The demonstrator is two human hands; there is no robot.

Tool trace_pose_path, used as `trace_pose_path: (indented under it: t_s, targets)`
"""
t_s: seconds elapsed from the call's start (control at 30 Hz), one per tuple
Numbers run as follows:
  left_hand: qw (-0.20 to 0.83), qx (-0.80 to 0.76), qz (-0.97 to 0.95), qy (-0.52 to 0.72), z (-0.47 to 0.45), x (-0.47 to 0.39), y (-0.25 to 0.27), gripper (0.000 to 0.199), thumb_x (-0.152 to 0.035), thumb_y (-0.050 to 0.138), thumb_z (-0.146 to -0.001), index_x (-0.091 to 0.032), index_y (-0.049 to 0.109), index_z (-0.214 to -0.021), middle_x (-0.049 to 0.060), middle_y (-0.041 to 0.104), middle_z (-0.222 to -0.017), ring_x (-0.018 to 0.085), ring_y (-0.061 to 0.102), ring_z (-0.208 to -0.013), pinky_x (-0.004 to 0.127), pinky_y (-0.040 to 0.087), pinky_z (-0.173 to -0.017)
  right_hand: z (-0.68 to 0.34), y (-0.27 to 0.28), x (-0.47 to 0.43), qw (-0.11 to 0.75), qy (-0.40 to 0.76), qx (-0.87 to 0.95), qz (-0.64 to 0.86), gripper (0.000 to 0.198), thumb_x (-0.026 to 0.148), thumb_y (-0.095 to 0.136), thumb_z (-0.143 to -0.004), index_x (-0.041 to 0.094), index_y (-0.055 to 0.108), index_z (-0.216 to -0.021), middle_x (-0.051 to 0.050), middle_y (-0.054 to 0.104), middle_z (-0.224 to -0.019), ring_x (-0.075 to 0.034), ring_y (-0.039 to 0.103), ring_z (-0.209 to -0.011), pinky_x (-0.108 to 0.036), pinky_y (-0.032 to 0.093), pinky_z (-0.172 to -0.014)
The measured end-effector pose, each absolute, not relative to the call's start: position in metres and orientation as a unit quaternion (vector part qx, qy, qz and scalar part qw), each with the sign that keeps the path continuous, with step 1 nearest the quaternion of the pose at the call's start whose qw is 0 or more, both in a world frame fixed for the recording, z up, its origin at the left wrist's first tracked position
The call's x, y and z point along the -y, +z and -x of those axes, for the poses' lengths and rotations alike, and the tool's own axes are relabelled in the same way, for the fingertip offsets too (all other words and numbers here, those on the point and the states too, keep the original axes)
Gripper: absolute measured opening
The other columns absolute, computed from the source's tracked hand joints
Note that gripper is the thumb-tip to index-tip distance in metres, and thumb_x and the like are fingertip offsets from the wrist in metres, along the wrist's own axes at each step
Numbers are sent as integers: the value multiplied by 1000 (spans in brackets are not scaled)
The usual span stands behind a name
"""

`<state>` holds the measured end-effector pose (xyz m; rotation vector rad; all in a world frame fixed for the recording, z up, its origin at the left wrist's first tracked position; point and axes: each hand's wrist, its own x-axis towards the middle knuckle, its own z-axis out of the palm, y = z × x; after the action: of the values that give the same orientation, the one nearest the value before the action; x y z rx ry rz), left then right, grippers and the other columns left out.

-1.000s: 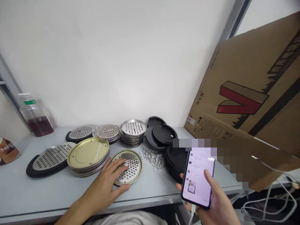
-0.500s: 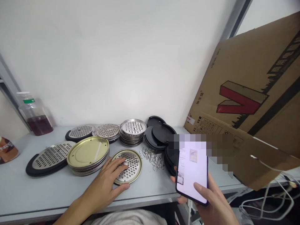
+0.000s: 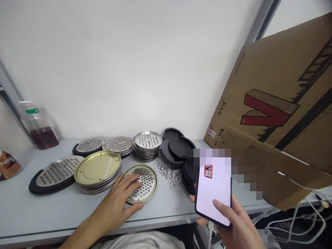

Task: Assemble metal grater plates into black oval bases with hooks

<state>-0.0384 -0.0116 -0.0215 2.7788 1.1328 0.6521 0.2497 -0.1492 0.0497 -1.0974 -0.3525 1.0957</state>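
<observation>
My left hand (image 3: 121, 197) lies with fingers spread on a round metal grater plate (image 3: 146, 186) with a gold rim, flat on the table. In my right hand (image 3: 237, 221) is a smartphone (image 3: 214, 197), its lit screen facing me and my thumb on the glass. A white cable (image 3: 210, 230) hangs from its lower end. Just left of my left hand stands a stack of gold-coloured round plates (image 3: 100, 167). Small metal hooks (image 3: 169, 174) lie in a loose heap right of the grater plate.
Along the wall are a stack of silver grater discs (image 3: 147, 141), patterned discs (image 3: 118, 145) and black round holders (image 3: 181, 148). Black-rimmed graters (image 3: 59, 173) lie at left, near a bottle of dark liquid (image 3: 43, 133). A cardboard box (image 3: 275, 145) leans at right, above white cables (image 3: 298, 230).
The phone's screen now shows a small red-and-white picture on a plain page instead of the earlier content. Both hands have hardly moved.
</observation>
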Motion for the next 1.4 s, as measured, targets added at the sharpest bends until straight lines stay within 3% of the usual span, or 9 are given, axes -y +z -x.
trace_pose_path:
  t_s: [0.17,0.37,0.53,0.67,0.77,0.87,1.0,1.3,1.4]
  targets:
    - [39,-368,-905,209,39,11,-22,49,-52,61,-91,-30,59,-134,7,53,-146,34,49,-135,63,34,-112,-248,51,149,703,490,162,490,90,32,81,-70,24,39,-149,-14,74,-116,-38,73,-93,-38,58,-59]
    - [42,-367,-908,197,40,11,-23,49,-53,59,-93,-29,57,-136,10,50,-149,34,46,-137,64,31,-113,-252,70,149,698,550,132,440,82,43,73,-77,23,39,-149,-16,70,-124,-39,69,-107,-54,49,-98]
    - [43,-364,-908,204,39,12,-22,49,-52,61,-92,-29,58,-135,10,52,-147,35,48,-135,63,32,-113,-267,66,143,690,557,58,459,75,49,71,-80,20,43,-144,-13,79,-96,-34,75,-88,-45,59,-75]
    - [42,-366,-905,215,38,12,-21,48,-51,62,-91,-30,59,-134,9,53,-147,35,49,-135,62,33,-113,-274,54,140,692,543,11,475,56,46,78,-74,22,59,-122,-5,77,-68,-26,74,-63,-35,59,-62]
    - [43,-367,-905,210,38,12,-20,47,-50,63,-91,-30,60,-133,8,54,-146,34,49,-134,63,34,-112,-275,55,142,684,574,37,449,49,55,71,-78,18,67,-110,-11,79,-82,-27,75,-76,-39,60,-75]
    - [42,-368,-904,212,37,12,-19,48,-50,64,-90,-29,60,-133,9,54,-146,35,50,-134,63,34,-112,-273,65,144,664,614,68,421,67,67,60,-79,11,67,-116,-20,76,-107,-35,71,-101,-47,57,-89]
    - [44,-372,-904,207,38,12,-20,48,-51,62,-91,-29,60,-133,8,53,-147,35,48,-135,63,34,-112,-268,79,146,690,604,95,387,60,56,56,-86,14,61,-130,-18,69,-125,-35,59,-124,-51,46,-104]
    - [45,-374,-905,196,39,12,-21,48,-50,61,-92,-30,58,-135,9,51,-148,34,47,-136,64,31,-113,-267,70,151,707,533,117,450,58,37,72,-77,22,61,-132,-14,73,-120,-37,62,-119,-53,50,-100]
    - [47,-373,-904,202,37,12,-20,48,-50,62,-91,-30,59,-134,9,52,-147,34,48,-136,64,32,-113,-276,63,148,692,560,120,440,52,43,69,-79,20,66,-125,-14,74,-117,-37,64,-116,-53,53,-96]
